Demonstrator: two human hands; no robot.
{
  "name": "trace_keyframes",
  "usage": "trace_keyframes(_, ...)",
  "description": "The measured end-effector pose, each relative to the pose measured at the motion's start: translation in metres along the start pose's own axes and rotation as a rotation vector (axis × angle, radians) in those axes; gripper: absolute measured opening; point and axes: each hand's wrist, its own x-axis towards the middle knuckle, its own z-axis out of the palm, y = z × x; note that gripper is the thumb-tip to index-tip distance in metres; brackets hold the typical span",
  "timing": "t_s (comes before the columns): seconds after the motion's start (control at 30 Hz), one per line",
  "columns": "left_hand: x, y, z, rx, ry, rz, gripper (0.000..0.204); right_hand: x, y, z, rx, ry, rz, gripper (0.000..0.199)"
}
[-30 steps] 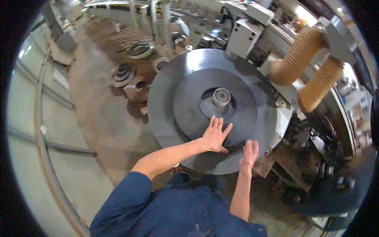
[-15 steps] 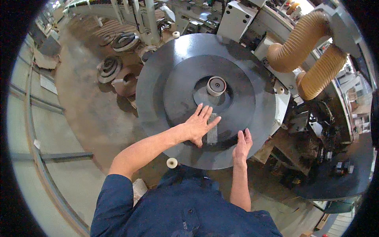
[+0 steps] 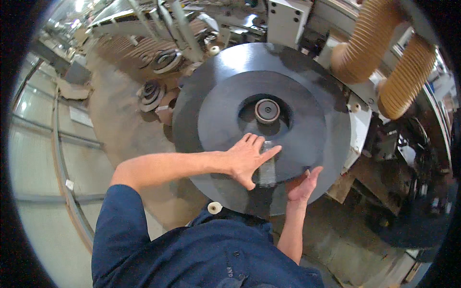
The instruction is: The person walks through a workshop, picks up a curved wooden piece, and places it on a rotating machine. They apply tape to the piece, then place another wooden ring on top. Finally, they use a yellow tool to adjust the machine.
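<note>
Lying on the round turntable [image 3: 230,60], the dark coil [image 3: 218,115] encircles a hub [image 3: 267,111] inside its hole. The left hand [image 3: 245,161] lies over it, fingers spread, gripping nothing; the right hand [image 3: 301,187] curves at its rim, grip unclear.

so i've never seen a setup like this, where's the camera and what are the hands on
No robot here: these are a person's bare hands, seen from above by a wide fisheye camera worn on the head, so straight edges look bent. In front is a big dark round plate, with a smaller dark ring lying on it around a round hub. The left hand is spread over the ring, next to a pale strip. The right hand is at the ring's near right edge; whether it grips is unclear.
</note>
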Motion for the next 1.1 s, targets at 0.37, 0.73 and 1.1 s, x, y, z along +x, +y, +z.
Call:
trace_keyframes(0.37,-0.013,0.002,-0.048,-0.209,0.129,-0.009,0.129,-0.020,-0.044,0.124,-0.156,-0.162,-0.359,0.063)
trace_keyframes(0.73,-0.126,-0.032,-0.060,-0.433,0.525,-0.011,0.131,-0.072,-0.002,0.247,-0.747,-0.366,-0.616,0.053)
trace_keyframes(1.1,-0.340,-0.027,-0.030,-0.754,0.912,-0.168,0.130,-0.191,0.171,0.400,-0.792,-0.688,-0.034,0.052)
